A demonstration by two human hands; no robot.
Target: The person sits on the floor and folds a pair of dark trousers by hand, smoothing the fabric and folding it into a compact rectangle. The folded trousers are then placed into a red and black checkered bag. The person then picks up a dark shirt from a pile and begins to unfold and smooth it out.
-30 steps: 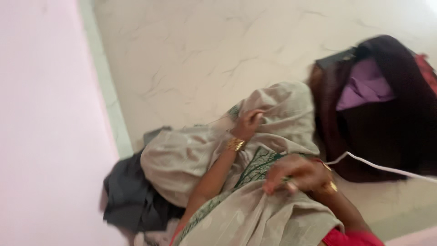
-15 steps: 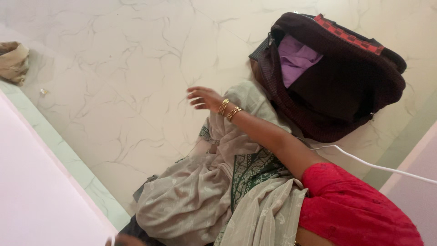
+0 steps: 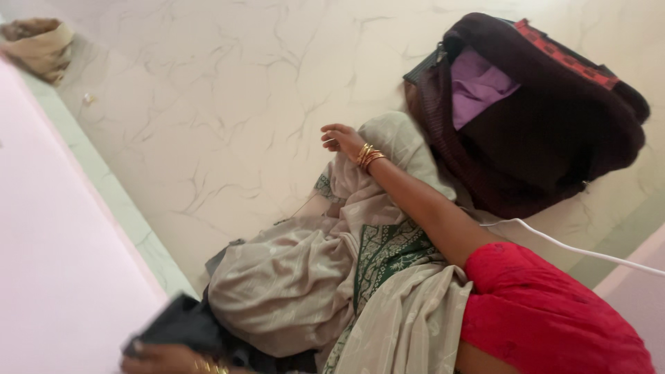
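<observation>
My right hand [image 3: 341,138] reaches out over the marble floor [image 3: 208,104], fingers apart and holding nothing. It has gold bangles at the wrist and a red sleeve behind. It hovers at the far end of a beige cloth with a green patterned border [image 3: 291,277], which lies crumpled on the floor. My left hand [image 3: 163,358] shows at the bottom left edge, also with bangles, gripping a dark grey garment [image 3: 176,325] that lies partly under the beige cloth.
A dark maroon bag [image 3: 554,138] lies open at the upper right with purple cloth [image 3: 478,83] inside. A white cable [image 3: 554,242] runs along the floor below it. A pink wall [image 3: 55,263] fills the left, and a tan bundle [image 3: 41,45] sits top left.
My right hand let go of the beige cloth and stretched out over the floor. My left hand dropped to the bottom left and took hold of the dark garment. The view swung round.
</observation>
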